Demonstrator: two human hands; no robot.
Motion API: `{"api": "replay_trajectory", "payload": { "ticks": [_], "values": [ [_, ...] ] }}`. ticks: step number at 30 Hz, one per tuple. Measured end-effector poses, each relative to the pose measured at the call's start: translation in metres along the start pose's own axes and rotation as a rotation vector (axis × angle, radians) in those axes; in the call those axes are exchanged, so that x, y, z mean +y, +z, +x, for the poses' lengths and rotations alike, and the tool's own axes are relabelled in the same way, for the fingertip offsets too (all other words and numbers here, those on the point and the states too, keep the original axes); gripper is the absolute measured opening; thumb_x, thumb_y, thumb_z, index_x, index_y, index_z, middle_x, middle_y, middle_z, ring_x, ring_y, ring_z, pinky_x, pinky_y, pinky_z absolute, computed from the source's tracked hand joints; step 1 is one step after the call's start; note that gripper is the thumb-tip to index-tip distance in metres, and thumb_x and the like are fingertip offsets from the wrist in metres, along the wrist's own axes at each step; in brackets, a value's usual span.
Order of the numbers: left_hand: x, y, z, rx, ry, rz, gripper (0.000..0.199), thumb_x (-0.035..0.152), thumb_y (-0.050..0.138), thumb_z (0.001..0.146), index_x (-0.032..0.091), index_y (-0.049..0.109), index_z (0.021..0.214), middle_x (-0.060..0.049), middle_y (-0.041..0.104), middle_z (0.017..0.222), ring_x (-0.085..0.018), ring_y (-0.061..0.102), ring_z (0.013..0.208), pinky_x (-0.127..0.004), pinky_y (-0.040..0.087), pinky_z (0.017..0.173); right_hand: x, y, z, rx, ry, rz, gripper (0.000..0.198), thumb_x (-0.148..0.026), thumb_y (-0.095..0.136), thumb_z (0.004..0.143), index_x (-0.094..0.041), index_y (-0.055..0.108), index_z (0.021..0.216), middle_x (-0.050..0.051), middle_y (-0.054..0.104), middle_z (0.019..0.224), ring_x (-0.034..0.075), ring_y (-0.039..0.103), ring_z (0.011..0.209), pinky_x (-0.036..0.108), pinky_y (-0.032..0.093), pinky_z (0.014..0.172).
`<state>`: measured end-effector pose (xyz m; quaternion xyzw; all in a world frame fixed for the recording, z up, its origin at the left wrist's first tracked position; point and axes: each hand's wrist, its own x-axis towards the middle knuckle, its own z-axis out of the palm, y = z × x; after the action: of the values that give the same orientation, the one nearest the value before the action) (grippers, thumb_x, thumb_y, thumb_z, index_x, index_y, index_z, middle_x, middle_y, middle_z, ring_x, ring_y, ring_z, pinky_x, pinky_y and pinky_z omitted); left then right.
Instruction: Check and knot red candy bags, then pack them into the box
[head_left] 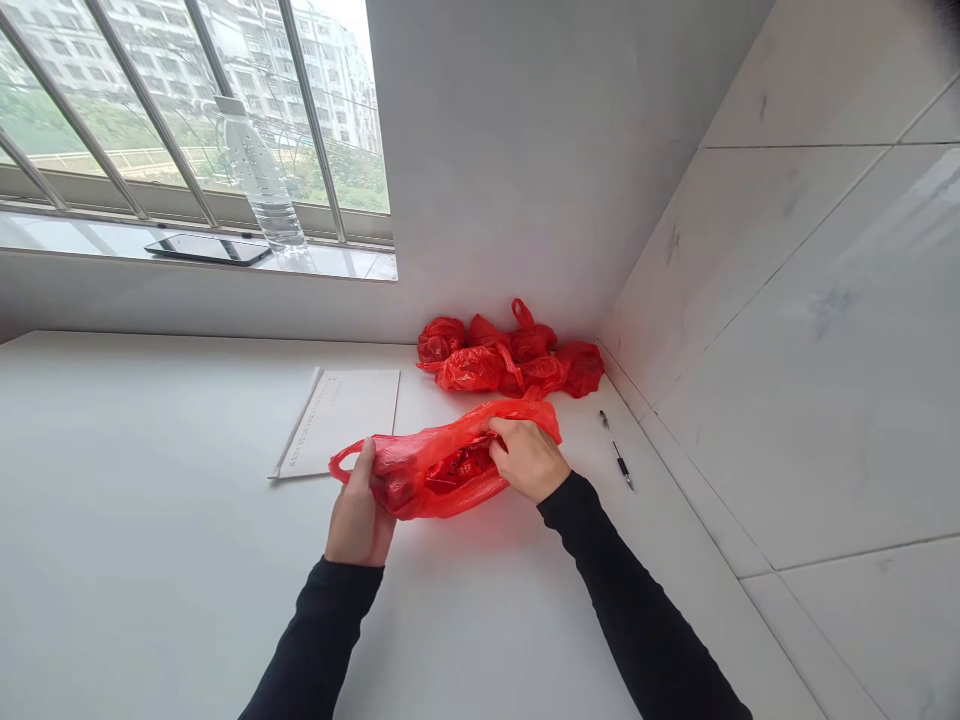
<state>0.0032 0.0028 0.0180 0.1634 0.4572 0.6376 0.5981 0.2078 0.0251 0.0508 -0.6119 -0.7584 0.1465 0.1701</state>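
A red plastic bag is held above the white table, its mouth partly spread toward me. Small red wrapped items show inside, too crumpled to name. My left hand grips the bag's left end, thumb on top, beside a loop handle. At the other end, my right hand is closed with its fingers pinching the bag's edge near the opening; its fingertips are partly hidden. Several knotted red plastic bags lie together against the wall behind.
A white notebook or paper pad lies left of the bag on the table. On the right are a black pen and a small dark pen cap. The barred window's sill carries a water bottle and a dark phone or tablet.
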Motion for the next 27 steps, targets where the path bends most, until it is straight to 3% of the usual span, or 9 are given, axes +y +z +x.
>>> {"api": "replay_trajectory", "payload": {
  "ticks": [4, 8, 10, 12, 16, 20, 23, 27],
  "values": [
    [0.003, 0.001, 0.0, -0.025, -0.006, -0.062, 0.037, 0.048, 0.074, 0.081, 0.011, 0.075, 0.084, -0.003, 0.068, 0.065, -0.015, 0.063, 0.061, -0.023, 0.053, 0.053, 0.004, -0.004, 0.0, -0.039, 0.033, -0.009, 0.031, -0.013, 0.047, 0.096, -0.021, 0.071, 0.114, 0.009, 0.076, 0.102, 0.024, 0.07, 0.099, 0.03, 0.046, 0.083],
    [0.007, 0.003, -0.006, -0.082, 0.029, -0.077, 0.035, 0.048, 0.08, 0.076, 0.014, 0.077, 0.084, -0.003, 0.07, 0.069, -0.016, 0.066, 0.065, -0.023, 0.054, 0.055, 0.007, -0.008, -0.001, -0.112, -0.005, -0.002, 0.02, -0.023, 0.053, 0.097, -0.019, 0.073, 0.102, 0.008, 0.076, 0.099, 0.023, 0.07, 0.098, 0.027, 0.046, 0.083],
    [0.008, 0.005, -0.011, -0.137, 0.061, -0.059, 0.035, 0.04, 0.084, 0.072, 0.017, 0.078, 0.097, -0.003, 0.074, 0.082, -0.017, 0.069, 0.072, -0.024, 0.056, 0.059, 0.007, -0.008, -0.003, -0.137, -0.007, 0.0, 0.02, -0.032, 0.057, 0.097, -0.021, 0.073, 0.103, 0.006, 0.076, 0.097, 0.023, 0.07, 0.098, 0.027, 0.047, 0.081],
    [0.008, 0.007, -0.015, -0.185, 0.099, -0.034, 0.049, 0.031, 0.087, 0.069, 0.021, 0.075, 0.115, -0.003, 0.076, 0.094, -0.018, 0.07, 0.078, -0.025, 0.058, 0.063, 0.005, -0.006, -0.004, -0.128, 0.03, -0.016, 0.025, -0.038, 0.057, 0.099, -0.02, 0.072, 0.108, 0.008, 0.076, 0.098, 0.025, 0.071, 0.098, 0.029, 0.048, 0.08],
    [0.007, 0.01, -0.018, -0.217, 0.146, 0.0, 0.057, 0.025, 0.087, 0.068, 0.025, 0.072, 0.123, -0.001, 0.075, 0.093, -0.017, 0.071, 0.081, -0.024, 0.058, 0.067, -0.006, 0.004, -0.005, -0.073, 0.065, -0.046, 0.034, -0.032, 0.049, 0.102, -0.013, 0.065, 0.125, 0.017, 0.073, 0.106, 0.031, 0.069, 0.104, 0.037, 0.05, 0.087],
    [0.005, 0.008, -0.016, -0.218, 0.143, 0.01, 0.055, 0.026, 0.087, 0.069, 0.026, 0.072, 0.122, 0.002, 0.072, 0.082, -0.016, 0.07, 0.079, -0.024, 0.058, 0.067, -0.015, 0.021, -0.005, -0.147, -0.111, 0.008, 0.043, -0.03, 0.059, 0.097, -0.027, 0.058, 0.14, 0.009, 0.069, 0.123, 0.025, 0.066, 0.114, 0.032, 0.05, 0.093],
    [0.005, 0.006, -0.015, -0.203, 0.142, 0.006, 0.056, 0.026, 0.087, 0.068, 0.026, 0.072, 0.122, 0.004, 0.07, 0.077, -0.015, 0.07, 0.076, -0.023, 0.057, 0.065, -0.015, 0.031, -0.004, -0.221, -0.179, 0.028, 0.059, -0.019, 0.064, 0.09, -0.032, 0.052, 0.146, 0.006, 0.07, 0.121, 0.023, 0.069, 0.106, 0.031, 0.052, 0.088],
    [0.005, 0.006, -0.014, -0.18, 0.14, -0.001, 0.056, 0.025, 0.087, 0.067, 0.026, 0.072, 0.121, 0.004, 0.072, 0.079, -0.014, 0.069, 0.072, -0.023, 0.056, 0.062, -0.012, 0.028, -0.002, -0.181, -0.154, 0.049, 0.034, -0.022, 0.052, 0.099, -0.024, 0.061, 0.132, 0.006, 0.072, 0.112, 0.023, 0.07, 0.104, 0.032, 0.051, 0.088]
  ]
}}
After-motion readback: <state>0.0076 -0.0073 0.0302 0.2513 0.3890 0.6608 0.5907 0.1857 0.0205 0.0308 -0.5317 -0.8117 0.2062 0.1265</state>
